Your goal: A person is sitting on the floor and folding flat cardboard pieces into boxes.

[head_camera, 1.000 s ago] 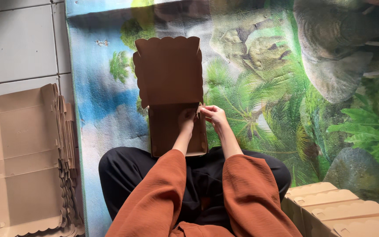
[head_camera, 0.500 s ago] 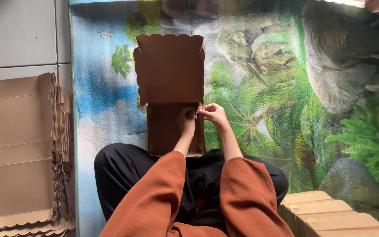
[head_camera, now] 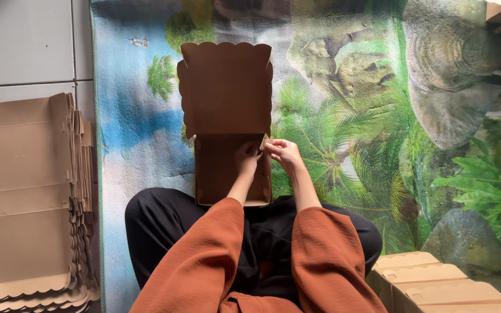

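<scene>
The person is sitting cross-legged on the printed jungle-scene mat [head_camera: 343, 116], working on a brown cardboard box with a scalloped-edged lid [head_camera: 227, 122] that is lying on the mat just beyond their knees, the lid standing open on the far side and the shallow tray part nearer to them. Compared with a second ago, very little is changing: the box is staying where it was, and both hands are keeping to the same right far corner of the tray, where the lid hinges. The left hand [head_camera: 246, 157] is reaching inside the tray and pressing against its right wall, fingers curled; how firmly it is pinching the card I cannot tell. The right hand [head_camera: 283, 152] is working from outside, fingertips closed on a small flap at that corner. The camera view is drifting slightly, so the stack of flat unfolded cardboard blanks [head_camera: 27, 197] on the left is showing more fully. Judging from this, the corner tab is still being tucked in and the fold is not yet finished. At the near right, several folded pale cardboard boxes [head_camera: 436, 284] are sitting together, and another person's hand is just showing at the far right corner.
</scene>
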